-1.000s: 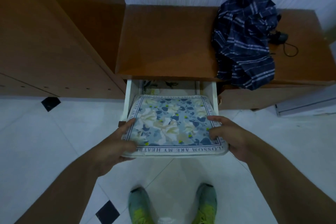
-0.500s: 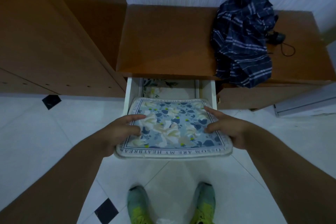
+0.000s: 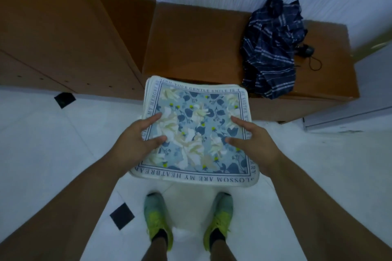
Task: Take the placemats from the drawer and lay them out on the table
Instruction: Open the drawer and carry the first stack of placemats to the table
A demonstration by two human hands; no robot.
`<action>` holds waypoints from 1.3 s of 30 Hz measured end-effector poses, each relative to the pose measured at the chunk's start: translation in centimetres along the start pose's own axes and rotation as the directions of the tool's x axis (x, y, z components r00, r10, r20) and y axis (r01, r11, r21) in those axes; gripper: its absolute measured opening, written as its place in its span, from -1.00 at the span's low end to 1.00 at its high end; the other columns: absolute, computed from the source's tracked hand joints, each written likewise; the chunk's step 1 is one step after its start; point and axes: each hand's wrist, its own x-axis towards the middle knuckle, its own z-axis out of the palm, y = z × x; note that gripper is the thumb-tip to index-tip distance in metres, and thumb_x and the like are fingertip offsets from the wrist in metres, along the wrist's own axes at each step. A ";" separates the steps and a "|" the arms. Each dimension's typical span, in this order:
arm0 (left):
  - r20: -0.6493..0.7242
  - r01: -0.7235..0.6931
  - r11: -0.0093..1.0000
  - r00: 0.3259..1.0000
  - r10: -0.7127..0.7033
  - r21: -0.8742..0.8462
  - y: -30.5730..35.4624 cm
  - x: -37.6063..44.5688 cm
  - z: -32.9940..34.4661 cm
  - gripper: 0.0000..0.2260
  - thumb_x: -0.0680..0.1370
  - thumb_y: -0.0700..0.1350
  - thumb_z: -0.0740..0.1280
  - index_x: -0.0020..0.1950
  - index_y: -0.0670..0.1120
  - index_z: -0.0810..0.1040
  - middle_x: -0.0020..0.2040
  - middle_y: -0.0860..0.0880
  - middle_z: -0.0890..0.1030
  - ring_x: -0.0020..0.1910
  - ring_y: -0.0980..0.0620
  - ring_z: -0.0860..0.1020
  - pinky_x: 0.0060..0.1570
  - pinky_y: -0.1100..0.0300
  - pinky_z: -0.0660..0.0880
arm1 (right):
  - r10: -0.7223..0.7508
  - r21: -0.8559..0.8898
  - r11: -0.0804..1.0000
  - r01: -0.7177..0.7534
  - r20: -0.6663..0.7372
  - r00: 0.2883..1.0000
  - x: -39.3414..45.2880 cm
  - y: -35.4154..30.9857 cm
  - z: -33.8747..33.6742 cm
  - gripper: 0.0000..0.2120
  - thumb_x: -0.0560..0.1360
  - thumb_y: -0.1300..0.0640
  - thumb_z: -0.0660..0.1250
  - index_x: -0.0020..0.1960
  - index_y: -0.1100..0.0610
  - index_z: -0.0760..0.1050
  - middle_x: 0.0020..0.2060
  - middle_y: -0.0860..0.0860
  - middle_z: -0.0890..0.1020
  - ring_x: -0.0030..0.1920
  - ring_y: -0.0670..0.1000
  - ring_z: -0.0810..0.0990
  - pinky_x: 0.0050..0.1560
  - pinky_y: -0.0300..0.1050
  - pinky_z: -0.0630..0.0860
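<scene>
Item under inspection: a stack of placemats [image 3: 199, 131], floral print in blue and cream with a lettered border, held level in mid-air above the white tiled floor [image 3: 42, 144], in front of the brown counter [image 3: 191, 44] and over the person's green shoes [image 3: 158, 216]. The left hand [image 3: 135, 140] takes the left edge and the right hand [image 3: 252, 144] the right edge; on each, thumb and forefinger lie spread flat on the top mat, and the remaining fingers are hidden, judged to be curled beneath the stack. Both hands are therefore partly closed on the stack in a pinch from either side. Handling: the mats appear thin, light and pliable; the near edge droops slightly, so support from below on two opposite sides is judged the correct hold. Layered edges fan at the far left corner, suggesting the mats may slide over one another if tilted. Count: one stack; several layers visible at the corner, exact number cannot be determined. One dark striped cloth [image 3: 269, 48] lies on the counter, far right, apart from the stack. The drawer is not visible, being hidden behind the stack.
</scene>
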 end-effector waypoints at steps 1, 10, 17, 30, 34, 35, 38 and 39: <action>-0.004 -0.011 1.000 1.000 0.011 -0.007 0.8 -0.9 -0.2 -0.47 0.47 -0.08 0.55 0.38 0.27 0.52 0.26 0.23 0.51 0.23 0.19 0.55 0.18 0.23 0.56 | -0.017 -0.014 1.000 0.017 -0.012 1.000 -1.1 -1.0 -0.3 -0.42 0.41 0.19 0.58 0.36 -0.13 0.54 0.25 -0.17 0.60 0.16 -0.10 0.64 0.08 -0.06 0.66; 0.005 -0.166 0.986 0.986 0.166 0.014 13.4 -10.2 -5.5 -0.42 0.44 -0.10 0.57 0.35 0.36 0.50 0.42 0.11 0.44 0.36 0.10 0.47 0.30 0.02 0.52 | -0.242 -0.152 0.960 0.236 -0.020 0.970 -13.5 -14.2 -1.9 -0.49 0.43 0.21 0.56 0.30 -0.16 0.56 0.17 -0.34 0.51 0.14 -0.32 0.57 -0.02 -0.28 0.63; -0.008 -0.344 0.938 0.939 0.344 -0.029 23.1 -18.4 -11.1 -0.52 0.51 -0.15 0.51 0.32 0.27 0.52 0.38 0.02 0.45 0.34 0.06 0.49 0.27 -0.07 0.54 | -0.380 -0.169 0.915 0.366 -0.063 0.923 -24.3 -23.4 -2.4 -0.47 0.37 0.13 0.61 0.26 -0.21 0.58 0.25 -0.25 0.56 0.24 -0.13 0.58 0.12 -0.02 0.64; -0.245 -0.437 0.896 0.863 0.441 0.075 30.3 -29.8 -16.5 -0.47 0.52 -0.04 0.48 0.41 0.34 0.44 0.39 0.18 0.47 0.36 0.20 0.47 0.36 0.01 0.47 | -0.523 -0.285 0.801 0.526 0.092 0.847 -30.6 -32.2 -1.7 -0.46 0.32 -0.19 0.57 0.25 -0.38 0.50 0.31 -0.21 0.53 0.27 0.00 0.57 0.17 0.16 0.61; -0.405 -0.411 0.910 0.824 0.396 0.055 30.7 -34.1 -16.3 -0.48 0.53 -0.06 0.48 0.41 0.32 0.45 0.38 0.21 0.49 0.31 0.22 0.52 0.29 0.04 0.53 | -0.565 -0.300 0.738 0.604 0.214 0.797 -30.8 -35.0 -0.7 -0.54 0.38 -0.09 0.57 0.21 -0.36 0.51 0.25 -0.27 0.51 0.20 -0.05 0.59 0.13 0.09 0.63; -0.450 -0.390 0.920 0.814 0.367 0.045 30.6 -35.3 -16.0 -0.48 0.53 -0.05 0.48 0.40 0.34 0.45 0.37 0.20 0.50 0.28 0.19 0.55 0.26 0.03 0.56 | -0.567 -0.313 0.717 0.623 0.258 0.782 -30.9 -35.7 -0.4 -0.54 0.39 -0.09 0.56 0.22 -0.36 0.51 0.24 -0.30 0.50 0.18 -0.07 0.58 0.15 0.09 0.63; -0.566 -0.327 0.945 0.777 0.276 0.013 30.2 -38.9 -15.0 -0.50 0.53 0.01 0.47 0.36 0.43 0.43 0.33 0.15 0.51 0.21 0.08 0.61 0.17 0.00 0.60 | -0.579 -0.315 0.660 0.682 0.366 0.729 -31.5 -37.5 0.3 -0.55 0.39 -0.03 0.57 0.20 -0.31 0.52 0.20 -0.30 0.49 0.13 -0.13 0.57 0.13 0.06 0.63; -0.605 -0.310 0.951 0.755 0.251 0.008 30.0 -40.1 -14.8 -0.51 0.53 0.03 0.47 0.35 0.45 0.43 0.33 0.14 0.51 0.20 0.06 0.61 0.15 0.00 0.61 | -0.584 -0.299 0.641 0.707 0.407 0.702 -31.7 -38.0 0.9 -0.55 0.39 -0.01 0.58 0.19 -0.29 0.53 0.20 -0.27 0.52 0.13 -0.12 0.59 0.11 0.06 0.64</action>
